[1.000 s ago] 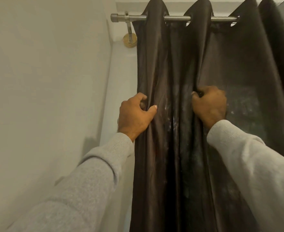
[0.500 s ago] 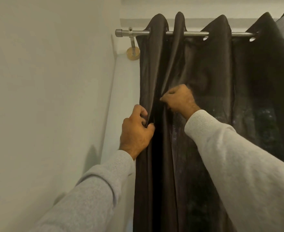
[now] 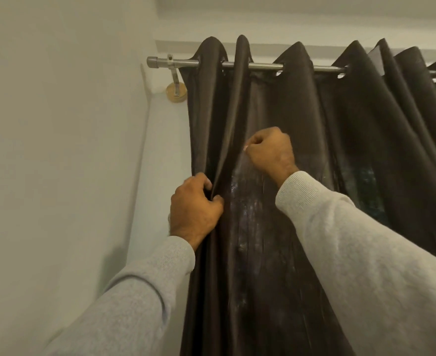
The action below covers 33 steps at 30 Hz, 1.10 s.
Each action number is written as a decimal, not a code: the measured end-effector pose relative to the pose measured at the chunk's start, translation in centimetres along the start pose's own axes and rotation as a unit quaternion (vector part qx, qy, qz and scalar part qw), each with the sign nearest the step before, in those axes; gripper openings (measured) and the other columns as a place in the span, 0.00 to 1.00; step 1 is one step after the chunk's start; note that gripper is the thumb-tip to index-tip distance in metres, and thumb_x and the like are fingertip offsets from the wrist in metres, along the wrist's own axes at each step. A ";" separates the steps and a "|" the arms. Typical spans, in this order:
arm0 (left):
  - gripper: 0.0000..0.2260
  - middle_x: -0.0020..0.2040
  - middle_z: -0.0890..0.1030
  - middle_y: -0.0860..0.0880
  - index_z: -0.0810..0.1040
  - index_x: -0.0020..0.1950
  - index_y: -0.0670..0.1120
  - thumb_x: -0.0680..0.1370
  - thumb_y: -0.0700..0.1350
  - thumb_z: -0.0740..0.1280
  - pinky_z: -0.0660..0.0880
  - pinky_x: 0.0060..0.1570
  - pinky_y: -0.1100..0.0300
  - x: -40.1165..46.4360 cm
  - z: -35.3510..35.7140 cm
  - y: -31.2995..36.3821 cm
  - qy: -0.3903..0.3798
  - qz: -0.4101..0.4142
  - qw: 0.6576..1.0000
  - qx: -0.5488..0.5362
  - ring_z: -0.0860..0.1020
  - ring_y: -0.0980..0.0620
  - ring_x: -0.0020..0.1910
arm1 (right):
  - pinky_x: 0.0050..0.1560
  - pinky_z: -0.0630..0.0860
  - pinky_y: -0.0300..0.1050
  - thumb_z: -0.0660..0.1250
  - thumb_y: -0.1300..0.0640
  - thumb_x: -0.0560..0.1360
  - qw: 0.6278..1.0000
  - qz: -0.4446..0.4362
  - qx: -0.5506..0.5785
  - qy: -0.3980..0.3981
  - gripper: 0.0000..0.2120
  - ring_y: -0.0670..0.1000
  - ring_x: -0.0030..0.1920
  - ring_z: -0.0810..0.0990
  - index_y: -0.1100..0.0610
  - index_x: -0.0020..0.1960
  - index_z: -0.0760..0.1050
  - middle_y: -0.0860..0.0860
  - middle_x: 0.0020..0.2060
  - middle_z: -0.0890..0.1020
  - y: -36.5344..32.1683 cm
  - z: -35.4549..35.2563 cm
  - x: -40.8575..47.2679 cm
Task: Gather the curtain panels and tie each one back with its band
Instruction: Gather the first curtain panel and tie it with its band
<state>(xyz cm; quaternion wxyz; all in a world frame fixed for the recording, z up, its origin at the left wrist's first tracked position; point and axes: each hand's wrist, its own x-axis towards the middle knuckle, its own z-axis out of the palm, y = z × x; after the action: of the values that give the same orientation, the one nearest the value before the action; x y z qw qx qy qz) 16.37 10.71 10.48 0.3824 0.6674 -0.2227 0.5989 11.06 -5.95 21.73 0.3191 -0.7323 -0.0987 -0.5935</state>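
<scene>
A dark brown satin curtain panel (image 3: 340, 155) hangs in folds from a metal rod (image 3: 263, 66). My left hand (image 3: 195, 209) grips the gathered leftmost folds at the panel's left edge, thumb over the front. My right hand (image 3: 269, 151) is higher and to the right, fingers curled into a fist that pinches a fold of the same panel. No tie-back band is in view.
A pale wall (image 3: 57, 150) stands close on the left, meeting the window wall in a corner. The rod's bracket (image 3: 176, 88) with a round wooden base sits just left of the curtain. More curtain folds (image 3: 422, 104) run off to the right.
My right hand pushed a fold left toward my left hand, then shifted back right to another fold. The left folds are bunched tighter on the rod. My view has tilted up.
</scene>
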 end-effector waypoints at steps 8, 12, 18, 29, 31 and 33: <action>0.27 0.48 0.78 0.53 0.68 0.77 0.46 0.81 0.47 0.74 0.77 0.47 0.57 0.7 1.1 2.8 0.010 -0.021 1.000 -0.004 0.79 0.52 0.43 | 0.57 0.80 0.59 0.74 0.51 0.78 0.957 0.137 -0.163 0.197 0.33 0.67 0.65 0.78 0.59 0.75 0.64 0.62 0.73 0.67 4.8 -6.1 0.9; 0.10 0.40 0.82 0.50 0.82 0.59 0.43 0.81 0.47 0.73 0.80 0.44 0.56 1.1 1.0 2.7 0.015 -0.040 0.999 -0.005 0.81 0.52 0.38 | 0.60 0.79 0.59 0.73 0.50 0.80 0.963 0.211 -0.135 0.101 0.23 0.62 0.58 0.81 0.60 0.69 0.73 0.61 0.65 0.78 6.1 -7.3 2.0; 0.07 0.32 0.83 0.49 0.83 0.42 0.45 0.80 0.42 0.73 0.85 0.40 0.54 0.7 0.5 1.9 -0.028 -0.053 0.998 -0.020 0.82 0.51 0.32 | 0.53 0.83 0.53 0.70 0.56 0.72 0.989 0.034 -0.123 0.078 0.13 0.65 0.52 0.85 0.58 0.54 0.84 0.59 0.51 0.86 1.2 -1.7 1.5; 0.15 0.28 0.76 0.50 0.74 0.34 0.46 0.80 0.40 0.70 0.72 0.30 0.63 1.7 -2.9 0.8 -0.053 -0.016 0.998 0.001 0.71 0.56 0.24 | 0.50 0.82 0.47 0.76 0.59 0.74 0.994 -0.050 -0.033 -0.093 0.09 0.52 0.42 0.83 0.52 0.36 0.83 0.51 0.39 0.84 -1.9 1.6 3.9; 0.17 0.29 0.72 0.52 0.69 0.33 0.49 0.80 0.39 0.68 0.68 0.30 0.64 1.5 -2.8 0.8 -0.047 -0.001 0.999 0.016 0.68 0.56 0.25 | 0.51 0.85 0.51 0.76 0.58 0.73 0.995 -0.026 -0.038 -0.083 0.07 0.55 0.44 0.85 0.53 0.37 0.82 0.53 0.41 0.85 -1.2 1.4 4.0; 0.11 0.32 0.73 0.51 0.71 0.39 0.48 0.81 0.41 0.66 0.68 0.32 0.62 1.3 -2.5 1.1 -0.048 0.018 0.998 0.041 0.71 0.55 0.28 | 0.52 0.86 0.55 0.75 0.58 0.74 0.996 -0.015 -0.042 -0.083 0.01 0.57 0.46 0.86 0.55 0.44 0.85 0.55 0.44 0.86 -1.2 1.7 3.6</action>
<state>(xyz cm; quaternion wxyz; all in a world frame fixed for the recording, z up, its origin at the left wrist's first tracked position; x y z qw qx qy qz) 14.20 12.17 11.99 0.3324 0.7062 -0.2281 0.5820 12.81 -4.91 25.36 0.2703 -0.7899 -0.1106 -0.5392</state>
